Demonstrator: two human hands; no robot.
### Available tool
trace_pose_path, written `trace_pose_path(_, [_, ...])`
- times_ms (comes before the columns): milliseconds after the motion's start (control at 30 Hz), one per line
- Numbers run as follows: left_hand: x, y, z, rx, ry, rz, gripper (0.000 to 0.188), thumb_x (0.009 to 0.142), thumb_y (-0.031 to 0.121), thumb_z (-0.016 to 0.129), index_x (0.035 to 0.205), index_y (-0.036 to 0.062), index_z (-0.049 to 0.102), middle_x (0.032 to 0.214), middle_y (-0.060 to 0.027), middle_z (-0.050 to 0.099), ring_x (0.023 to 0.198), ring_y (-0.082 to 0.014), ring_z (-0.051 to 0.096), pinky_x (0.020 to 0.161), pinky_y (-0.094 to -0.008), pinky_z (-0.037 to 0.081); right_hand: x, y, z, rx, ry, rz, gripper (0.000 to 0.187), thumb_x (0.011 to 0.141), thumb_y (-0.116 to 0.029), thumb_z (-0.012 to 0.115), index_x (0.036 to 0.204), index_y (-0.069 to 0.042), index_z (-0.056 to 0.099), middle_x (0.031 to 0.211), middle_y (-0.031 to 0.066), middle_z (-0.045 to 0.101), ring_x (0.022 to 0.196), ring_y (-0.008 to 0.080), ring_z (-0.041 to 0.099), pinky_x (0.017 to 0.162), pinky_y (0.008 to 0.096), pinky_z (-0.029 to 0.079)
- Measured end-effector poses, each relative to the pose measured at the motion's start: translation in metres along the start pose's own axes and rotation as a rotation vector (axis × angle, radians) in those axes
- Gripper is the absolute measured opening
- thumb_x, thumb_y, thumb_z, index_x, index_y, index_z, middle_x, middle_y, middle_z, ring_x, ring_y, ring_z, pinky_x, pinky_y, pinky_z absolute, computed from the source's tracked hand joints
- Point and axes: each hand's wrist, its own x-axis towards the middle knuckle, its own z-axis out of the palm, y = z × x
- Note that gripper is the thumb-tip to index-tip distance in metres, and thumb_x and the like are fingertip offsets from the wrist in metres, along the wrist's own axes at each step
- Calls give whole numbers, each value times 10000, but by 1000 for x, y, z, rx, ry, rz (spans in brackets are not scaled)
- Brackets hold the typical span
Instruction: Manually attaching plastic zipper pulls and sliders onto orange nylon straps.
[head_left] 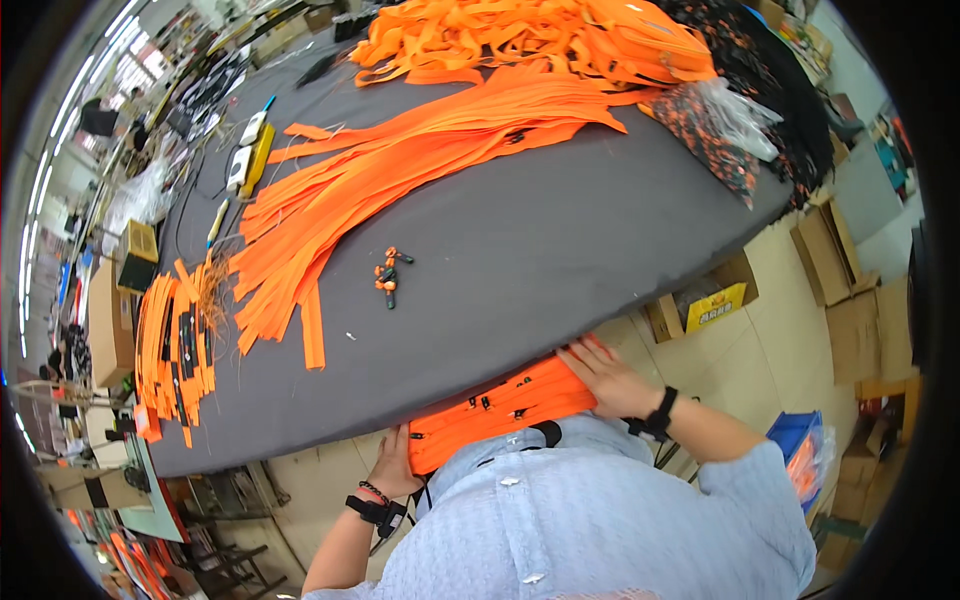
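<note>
The bundle of orange zipper tapes (545,393) is spanned at the tabletop's (520,240) near edge by the left hand (395,468), partly hidden, and right hand (610,383), fingers half-spread; whether either is closed cannot be told. Aligning seems under way; both ends should be kept level. Room is offered right of the small sliders (388,275).

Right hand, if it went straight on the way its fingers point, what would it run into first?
Beyond the orange strips it already touches, the right hand would probably meet the near edge of the dark grey table; their relative heights are unclear.
</note>
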Motion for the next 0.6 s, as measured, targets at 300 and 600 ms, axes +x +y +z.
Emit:
trace_pose_path(300, [-6, -19, -23, 45, -159, 39, 1148, 626, 231, 802, 1500, 46, 81, 1516, -245, 158, 1417, -388, 160, 1148, -410, 210, 15, -8, -2, 13, 204, -54, 800, 576, -24, 641, 1343, -5, 413, 1294, 185, 435, 1181, 351, 413, 986, 448, 340])
trace_pose_path(600, [48, 20, -35, -402, -182, 144, 847, 717, 256, 773, 1407, 9, 348, 1391, -201, 412, 1327, -294, 344, 1086, -418, 295, 7, -8, 33, -32, 360, -171, 686, 666, -98, 667, 1305, 24, 450, 1271, 203, 496, 1257, 362, 417, 1046, 479, 323])
